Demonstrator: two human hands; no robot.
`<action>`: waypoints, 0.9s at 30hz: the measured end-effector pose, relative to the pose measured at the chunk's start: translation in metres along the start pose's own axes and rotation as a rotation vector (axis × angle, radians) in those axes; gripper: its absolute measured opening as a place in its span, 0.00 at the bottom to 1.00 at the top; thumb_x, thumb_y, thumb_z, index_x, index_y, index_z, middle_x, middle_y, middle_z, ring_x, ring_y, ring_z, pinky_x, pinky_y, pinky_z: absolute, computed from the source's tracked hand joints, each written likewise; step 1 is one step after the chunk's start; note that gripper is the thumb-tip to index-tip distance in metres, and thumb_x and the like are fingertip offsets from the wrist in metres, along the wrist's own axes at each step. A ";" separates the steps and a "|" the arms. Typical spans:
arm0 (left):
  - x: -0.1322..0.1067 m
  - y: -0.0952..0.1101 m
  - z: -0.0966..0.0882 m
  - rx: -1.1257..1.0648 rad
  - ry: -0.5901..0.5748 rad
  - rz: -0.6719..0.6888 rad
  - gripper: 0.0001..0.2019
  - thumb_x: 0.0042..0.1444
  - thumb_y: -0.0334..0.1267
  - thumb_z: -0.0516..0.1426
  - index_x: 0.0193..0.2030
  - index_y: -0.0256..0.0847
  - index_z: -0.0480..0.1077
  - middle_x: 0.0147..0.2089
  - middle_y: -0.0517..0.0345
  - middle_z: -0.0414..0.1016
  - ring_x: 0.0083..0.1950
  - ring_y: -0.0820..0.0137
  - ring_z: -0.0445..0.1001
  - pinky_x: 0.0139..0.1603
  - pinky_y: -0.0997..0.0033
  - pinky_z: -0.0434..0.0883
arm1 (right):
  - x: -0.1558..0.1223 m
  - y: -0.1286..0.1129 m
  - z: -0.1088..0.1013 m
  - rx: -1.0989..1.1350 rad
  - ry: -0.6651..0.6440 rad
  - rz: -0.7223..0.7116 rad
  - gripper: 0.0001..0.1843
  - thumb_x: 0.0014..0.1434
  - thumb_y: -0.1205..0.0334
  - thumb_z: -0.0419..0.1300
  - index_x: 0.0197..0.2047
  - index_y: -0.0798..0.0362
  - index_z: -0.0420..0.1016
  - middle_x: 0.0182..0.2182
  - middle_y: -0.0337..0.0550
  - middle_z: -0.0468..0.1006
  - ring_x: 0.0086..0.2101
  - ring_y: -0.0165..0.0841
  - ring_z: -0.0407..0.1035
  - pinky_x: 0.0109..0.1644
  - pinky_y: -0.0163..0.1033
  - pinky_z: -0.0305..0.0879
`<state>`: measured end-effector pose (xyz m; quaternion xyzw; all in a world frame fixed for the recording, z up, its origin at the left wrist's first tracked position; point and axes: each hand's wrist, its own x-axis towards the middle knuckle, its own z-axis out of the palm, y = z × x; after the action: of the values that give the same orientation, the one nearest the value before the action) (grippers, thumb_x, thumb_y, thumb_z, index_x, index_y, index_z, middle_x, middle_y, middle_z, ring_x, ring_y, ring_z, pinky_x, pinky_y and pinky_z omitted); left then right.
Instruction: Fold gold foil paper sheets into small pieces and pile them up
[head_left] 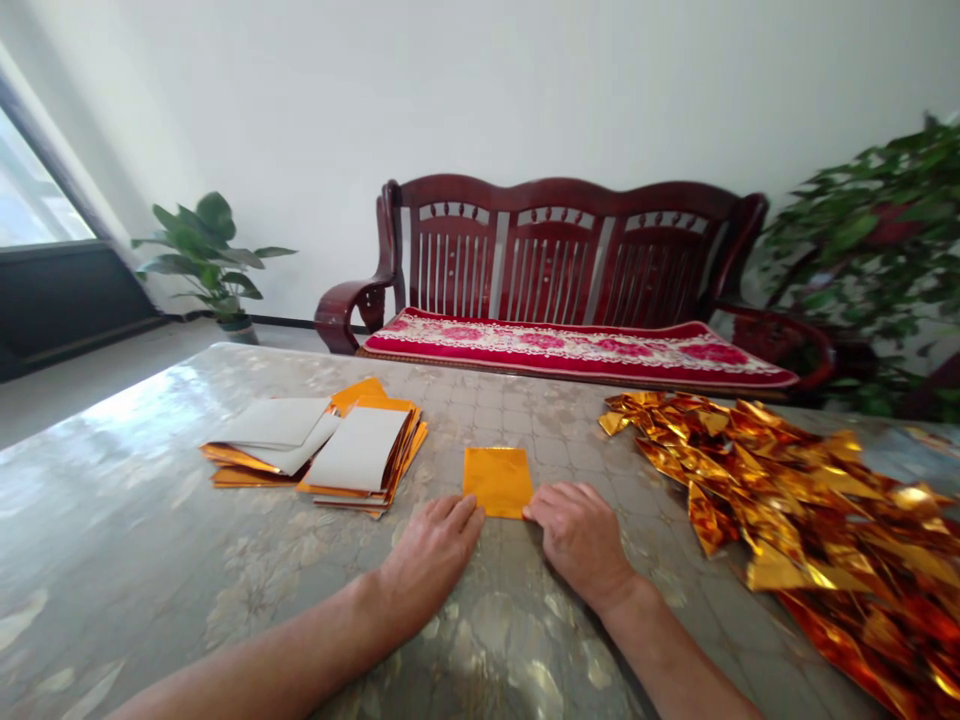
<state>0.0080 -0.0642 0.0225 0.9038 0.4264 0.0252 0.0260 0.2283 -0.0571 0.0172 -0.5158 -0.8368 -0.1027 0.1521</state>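
Both forearms run off the bottom edge, elbows not in view. Left hand (431,553) and right hand (581,540) lie palm down, so palms and finger undersides are hidden; fingertips cover the near edge of the gold sheet (498,481), exact contact can't be told. Stack of sheets (330,450): lower sheets covered by top ones, count unclear. Pile of folded gold pieces (795,500) cut by right and bottom edges, single pieces too tangled to tell apart. Plant on the right (870,250) blurred, cut by the edge. Bench (555,270) legs hidden behind the table (150,560). Window (30,200) cut at left.
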 end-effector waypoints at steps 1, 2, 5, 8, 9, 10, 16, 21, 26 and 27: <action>0.000 0.000 -0.001 0.006 -0.010 0.001 0.17 0.64 0.28 0.51 0.59 0.39 0.67 0.59 0.45 0.70 0.59 0.59 0.68 0.59 0.58 0.68 | 0.000 0.003 0.000 -0.017 0.007 0.021 0.13 0.63 0.70 0.57 0.29 0.50 0.77 0.30 0.41 0.79 0.36 0.35 0.68 0.42 0.42 0.53; 0.000 0.000 -0.001 0.013 -0.023 0.001 0.16 0.64 0.28 0.51 0.57 0.39 0.68 0.57 0.45 0.71 0.58 0.59 0.69 0.59 0.58 0.68 | 0.000 0.006 0.001 -0.036 0.009 0.047 0.13 0.62 0.71 0.56 0.28 0.50 0.77 0.30 0.41 0.79 0.36 0.35 0.69 0.42 0.42 0.54; 0.002 0.003 -0.003 0.040 -0.048 -0.012 0.15 0.63 0.27 0.51 0.54 0.38 0.69 0.53 0.46 0.73 0.54 0.59 0.70 0.56 0.58 0.70 | 0.000 0.018 0.004 -0.044 0.017 0.167 0.14 0.59 0.74 0.56 0.30 0.49 0.79 0.32 0.41 0.80 0.38 0.37 0.69 0.44 0.42 0.55; 0.005 0.012 -0.004 0.043 -0.042 -0.045 0.14 0.63 0.25 0.50 0.52 0.38 0.70 0.49 0.47 0.72 0.50 0.59 0.70 0.52 0.58 0.72 | 0.001 0.030 0.008 0.069 0.071 0.330 0.18 0.58 0.76 0.53 0.39 0.48 0.81 0.39 0.39 0.81 0.42 0.36 0.70 0.46 0.40 0.58; 0.007 0.015 -0.004 0.033 -0.042 -0.054 0.14 0.63 0.25 0.50 0.52 0.38 0.70 0.48 0.47 0.72 0.49 0.59 0.71 0.51 0.59 0.73 | 0.001 0.032 0.009 0.108 0.085 0.376 0.19 0.57 0.76 0.53 0.41 0.48 0.81 0.41 0.39 0.81 0.43 0.35 0.70 0.47 0.39 0.59; 0.008 0.018 -0.003 0.020 -0.043 -0.066 0.14 0.63 0.25 0.49 0.51 0.38 0.70 0.47 0.47 0.72 0.48 0.60 0.71 0.50 0.59 0.73 | 0.002 0.033 0.010 0.140 0.092 0.410 0.19 0.57 0.75 0.52 0.41 0.48 0.80 0.42 0.39 0.81 0.44 0.35 0.70 0.47 0.38 0.59; 0.016 0.028 0.003 -0.061 -0.046 -0.100 0.12 0.64 0.27 0.48 0.47 0.39 0.69 0.44 0.49 0.71 0.46 0.62 0.72 0.47 0.63 0.73 | 0.007 0.017 0.007 0.192 0.048 0.406 0.11 0.64 0.57 0.55 0.40 0.50 0.78 0.38 0.44 0.78 0.43 0.39 0.68 0.49 0.41 0.60; 0.016 0.030 0.004 -0.108 -0.038 -0.086 0.11 0.63 0.29 0.48 0.46 0.40 0.69 0.43 0.51 0.70 0.43 0.64 0.74 0.43 0.66 0.72 | 0.013 0.003 0.012 0.175 0.028 0.462 0.09 0.58 0.54 0.62 0.39 0.49 0.77 0.39 0.44 0.77 0.42 0.40 0.66 0.47 0.43 0.59; 0.016 0.031 0.004 -0.151 -0.027 -0.065 0.10 0.65 0.32 0.48 0.43 0.41 0.70 0.43 0.53 0.72 0.40 0.67 0.74 0.39 0.70 0.71 | 0.019 -0.003 0.015 0.248 0.034 0.494 0.05 0.55 0.60 0.63 0.37 0.48 0.76 0.38 0.42 0.78 0.42 0.40 0.67 0.47 0.42 0.59; 0.016 0.031 0.004 -0.156 -0.018 -0.057 0.10 0.65 0.32 0.48 0.42 0.41 0.70 0.42 0.53 0.72 0.39 0.67 0.74 0.39 0.70 0.70 | 0.020 -0.004 0.016 0.278 0.039 0.499 0.05 0.54 0.61 0.62 0.36 0.48 0.76 0.38 0.41 0.78 0.42 0.39 0.67 0.47 0.42 0.59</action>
<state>0.0418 -0.0715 0.0206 0.8867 0.4485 0.0496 0.1008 0.2142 -0.0369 0.0099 -0.6782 -0.6869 0.0436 0.2577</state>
